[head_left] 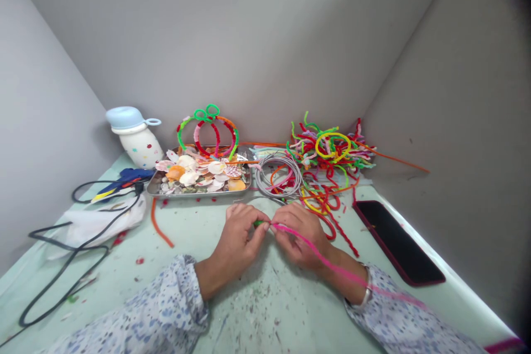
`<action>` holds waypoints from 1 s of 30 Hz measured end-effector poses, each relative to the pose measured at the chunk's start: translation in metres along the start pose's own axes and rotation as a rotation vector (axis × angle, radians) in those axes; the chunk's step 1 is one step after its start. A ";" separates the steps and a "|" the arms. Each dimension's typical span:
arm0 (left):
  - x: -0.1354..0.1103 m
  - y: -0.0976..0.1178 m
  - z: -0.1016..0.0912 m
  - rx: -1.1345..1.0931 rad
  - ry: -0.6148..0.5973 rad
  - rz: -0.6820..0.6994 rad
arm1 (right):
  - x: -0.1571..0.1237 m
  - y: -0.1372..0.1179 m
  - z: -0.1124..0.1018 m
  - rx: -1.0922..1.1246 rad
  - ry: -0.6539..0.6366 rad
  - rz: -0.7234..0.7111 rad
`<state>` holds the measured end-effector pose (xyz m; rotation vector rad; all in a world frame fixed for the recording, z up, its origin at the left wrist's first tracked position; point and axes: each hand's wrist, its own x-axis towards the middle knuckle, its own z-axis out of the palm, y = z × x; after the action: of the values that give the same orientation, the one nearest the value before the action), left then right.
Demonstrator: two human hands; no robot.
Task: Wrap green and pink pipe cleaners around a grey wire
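My left hand (239, 235) and my right hand (301, 232) meet at the middle of the pale green table (249, 310). Both pinch closed around a small green piece (259, 223) where a long pink pipe cleaner (332, 266) joins it. The pink pipe cleaner trails back over my right wrist towards the lower right. A loose orange pipe cleaner (160, 226) lies on the table to the left of my left hand.
A metal tray of seashells (199, 177) sits behind my hands, with a looped pipe-cleaner figure (208, 131) behind it. Grey wire coil (279, 176), tangled pipe cleaners (327, 152), black phone (398, 243) right; glue gun (124, 180), cable (62, 265), white jar (139, 138) left.
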<state>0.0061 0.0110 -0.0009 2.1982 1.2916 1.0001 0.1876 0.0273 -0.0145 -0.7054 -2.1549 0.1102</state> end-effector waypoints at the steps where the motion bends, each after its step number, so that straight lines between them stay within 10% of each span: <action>1: 0.000 0.000 0.000 0.005 -0.001 0.000 | 0.000 0.000 0.001 0.008 0.007 0.016; 30: 0.001 0.001 0.000 0.039 -0.037 0.036 | -0.001 0.002 0.005 0.176 0.035 0.280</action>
<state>0.0070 0.0115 0.0000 2.2661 1.2691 0.9505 0.1857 0.0293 -0.0193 -0.8938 -1.9744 0.4266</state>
